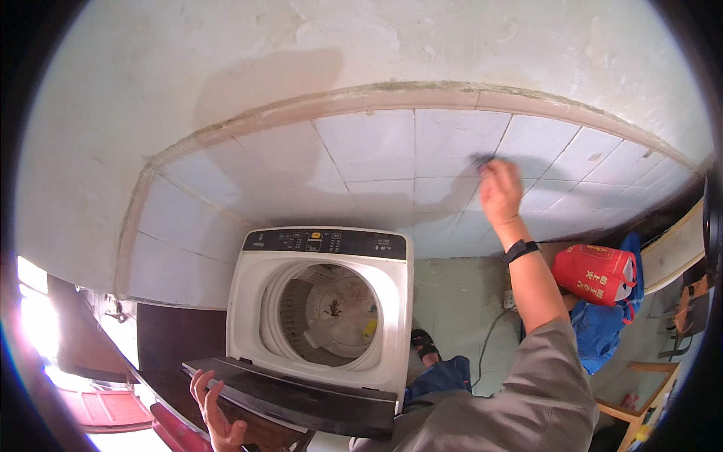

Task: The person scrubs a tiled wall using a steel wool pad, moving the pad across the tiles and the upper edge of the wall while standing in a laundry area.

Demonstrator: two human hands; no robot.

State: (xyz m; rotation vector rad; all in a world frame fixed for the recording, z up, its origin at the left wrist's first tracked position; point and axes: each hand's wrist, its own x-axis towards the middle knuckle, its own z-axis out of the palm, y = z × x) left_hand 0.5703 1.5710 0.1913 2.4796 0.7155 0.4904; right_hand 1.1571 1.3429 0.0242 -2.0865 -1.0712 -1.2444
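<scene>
My right hand (501, 189) is raised against the white wall tiles (460, 135), with a black band around its wrist. Its fingers are closed on a small dark scouring pad (483, 160), blurred and mostly covered, at the tile face. Down at the lower left, my left hand (217, 409) has its fingers apart beside the outer edge of the dark lid (305, 395); whether it touches the lid I cannot tell. The lid is raised on a white top-loading washing machine (395, 316). Inside the uncovered drum (339, 308) lie brownish debris and a yellow item.
A red bag with writing (587, 274) rests by a blue bag (599, 333) at the right. A grey cable (487, 350) crosses the floor. A wooden frame (638, 415) stands lower right. Above the tiles runs a pinkish trim (339, 104); at left is a tap (117, 313).
</scene>
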